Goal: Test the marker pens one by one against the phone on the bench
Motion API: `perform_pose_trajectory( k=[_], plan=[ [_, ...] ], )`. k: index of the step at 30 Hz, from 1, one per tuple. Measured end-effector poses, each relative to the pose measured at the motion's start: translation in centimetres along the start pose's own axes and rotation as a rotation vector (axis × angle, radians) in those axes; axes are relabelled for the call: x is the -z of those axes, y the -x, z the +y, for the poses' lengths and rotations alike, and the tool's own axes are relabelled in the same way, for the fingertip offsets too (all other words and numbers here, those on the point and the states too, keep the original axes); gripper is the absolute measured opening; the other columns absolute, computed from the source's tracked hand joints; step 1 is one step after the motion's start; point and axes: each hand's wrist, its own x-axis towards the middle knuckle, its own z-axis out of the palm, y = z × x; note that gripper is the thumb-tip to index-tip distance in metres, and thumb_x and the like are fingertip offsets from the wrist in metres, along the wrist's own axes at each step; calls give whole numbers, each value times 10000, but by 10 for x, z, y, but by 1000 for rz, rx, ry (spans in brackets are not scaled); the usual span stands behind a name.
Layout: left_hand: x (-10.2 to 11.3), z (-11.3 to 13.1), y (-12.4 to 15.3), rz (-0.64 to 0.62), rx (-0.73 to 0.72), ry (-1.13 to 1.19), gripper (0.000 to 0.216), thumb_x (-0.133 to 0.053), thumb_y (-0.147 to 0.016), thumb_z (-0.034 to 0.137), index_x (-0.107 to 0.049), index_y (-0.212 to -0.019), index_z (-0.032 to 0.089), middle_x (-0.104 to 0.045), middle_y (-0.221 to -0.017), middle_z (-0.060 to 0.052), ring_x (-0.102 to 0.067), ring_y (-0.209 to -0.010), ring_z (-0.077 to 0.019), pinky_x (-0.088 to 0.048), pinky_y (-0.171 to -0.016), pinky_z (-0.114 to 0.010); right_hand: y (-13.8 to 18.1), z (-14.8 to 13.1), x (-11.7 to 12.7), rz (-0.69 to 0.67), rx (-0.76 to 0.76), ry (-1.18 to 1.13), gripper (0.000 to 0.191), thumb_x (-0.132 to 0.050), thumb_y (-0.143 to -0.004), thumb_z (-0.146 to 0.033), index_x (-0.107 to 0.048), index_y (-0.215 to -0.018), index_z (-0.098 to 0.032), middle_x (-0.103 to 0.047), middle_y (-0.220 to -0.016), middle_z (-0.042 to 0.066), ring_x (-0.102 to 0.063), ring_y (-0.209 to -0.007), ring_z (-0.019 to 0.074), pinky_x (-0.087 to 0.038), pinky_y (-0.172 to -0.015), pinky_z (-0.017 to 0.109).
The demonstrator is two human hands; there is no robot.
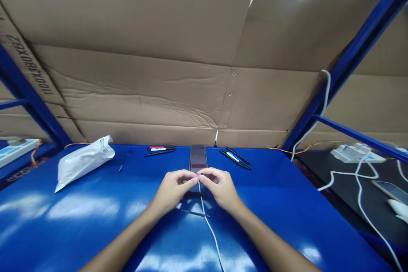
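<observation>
My left hand [174,191] and my right hand [219,187] meet at the fingertips over the blue table top [79,204]. Between them they pinch the upper end of a thin white cable [208,221], which runs down toward me across the table. The tip itself is hidden by my fingers, apart from a tiny dark speck. Just beyond my hands lies a dark smartphone [198,157], its lower edge partly covered by my fingers. A thin dark rod [194,212] lies on the table below my hands.
Several pens and dark styluses [161,149] [234,158] lie along the table's far edge. A white plastic bag [83,162] lies at the left. Cardboard sheets [143,93] and blue shelf uprights [347,63] stand behind; a power strip [357,154] and a phone [390,191] sit to the right.
</observation>
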Motion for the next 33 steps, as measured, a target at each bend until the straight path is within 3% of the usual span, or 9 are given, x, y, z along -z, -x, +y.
perform_pose_trajectory(
  k=[2, 5, 11, 19, 22, 28, 33],
  plan=[
    [-1, -1, -1, 3, 44, 56, 404, -769, -783, 513, -766, -916, 132, -727, -707, -30, -497, -451, -100, -376, -444, -218, 0, 1, 0, 18, -14, 8, 214, -772, -835, -399, -817, -938, -217, -809, -926, 62, -746, -858, 244, -592, -782, 337],
    [-2, -4, -3, -4, 73, 121, 433, -809, -738, 519, -738, -917, 131, -678, -663, 1, -429, -412, -70, -323, -412, -202, 0, 1, 1, 41, 21, 59, 207, -763, -844, -378, -829, -969, -226, -813, -962, 66, -752, -914, 259, -592, -828, 357],
    [-1, 0, -1, -40, 80, 162, 447, -822, -737, 529, -726, -920, 132, -642, -637, 15, -422, -422, -64, -320, -417, -197, 0, 3, 2, 51, 11, 31, 241, -779, -827, -404, -810, -961, -206, -814, -973, 78, -756, -903, 263, -594, -817, 360],
    [1, 1, -1, -116, 67, 113, 429, -791, -766, 493, -749, -997, 134, -704, -746, -27, -495, -517, -100, -391, -475, -214, -3, 7, 3, 73, -15, 19, 234, -765, -816, -416, -793, -880, -193, -804, -871, 62, -738, -803, 234, -576, -759, 327],
    [6, 2, 0, -157, 60, -26, 412, -720, -827, 492, -763, -1044, 144, -741, -826, -53, -572, -612, -142, -440, -546, -238, -6, 8, 9, 72, -45, 51, 250, -772, -806, -425, -785, -845, -179, -765, -759, 40, -688, -687, 197, -550, -680, 302],
    [27, 4, 5, -180, -96, -607, 338, -672, -887, 476, -771, -1094, 229, -747, -1025, -56, -630, -760, -202, -469, -707, -295, -19, 8, 34, 210, -53, 13, 391, -796, -772, -540, -774, -880, -165, -726, -716, 43, -609, -579, 161, -524, -578, 293],
    [35, -2, 6, -270, -63, -779, 316, -726, -846, 464, -747, -1097, 272, -703, -1088, -47, -674, -963, -257, -476, -814, -307, -25, 11, 43, 280, -72, -18, 488, -811, -725, -611, -753, -886, -155, -731, -701, 60, -616, -561, 174, -532, -538, 309]
  ],
)
